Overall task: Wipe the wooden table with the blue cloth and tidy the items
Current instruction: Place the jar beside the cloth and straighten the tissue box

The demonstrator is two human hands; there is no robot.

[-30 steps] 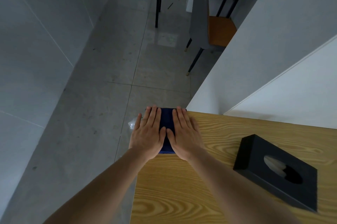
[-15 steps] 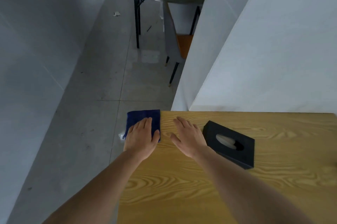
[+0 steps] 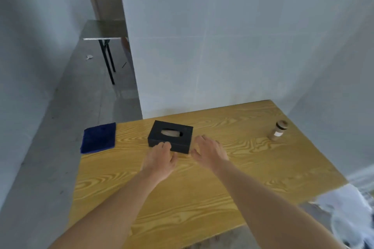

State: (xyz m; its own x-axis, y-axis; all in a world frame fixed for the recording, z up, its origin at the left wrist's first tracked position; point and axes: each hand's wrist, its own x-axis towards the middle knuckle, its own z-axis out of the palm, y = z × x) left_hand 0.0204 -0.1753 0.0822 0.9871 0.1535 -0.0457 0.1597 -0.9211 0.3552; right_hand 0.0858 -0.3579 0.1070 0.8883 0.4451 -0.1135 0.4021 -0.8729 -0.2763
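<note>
Your wooden table (image 3: pixel 202 188) filled the lower view, a broad slab of yellow wood with bold wavy grain, its far edge against a pale wall. On its far left corner lay the blue cloth (image 3: pixel 98 137), a flat, folded, soft-looking rectangle overhanging the left edge, free of both hands. Right of it sat a black tissue box (image 3: pixel 170 136), matte and rectangular, with an oval slot on top and its long axis running left to right. It lay directly beyond your hands. Your left hand (image 3: pixel 159 159) was open, fingertips touching the box's near left corner. Your right hand (image 3: pixel 209 152) was open too, just beside the near right corner; contact was unclear. The hands were apart, bracketing the box. A small brown cup (image 3: pixel 278 130) stood far right, well apart.
</note>
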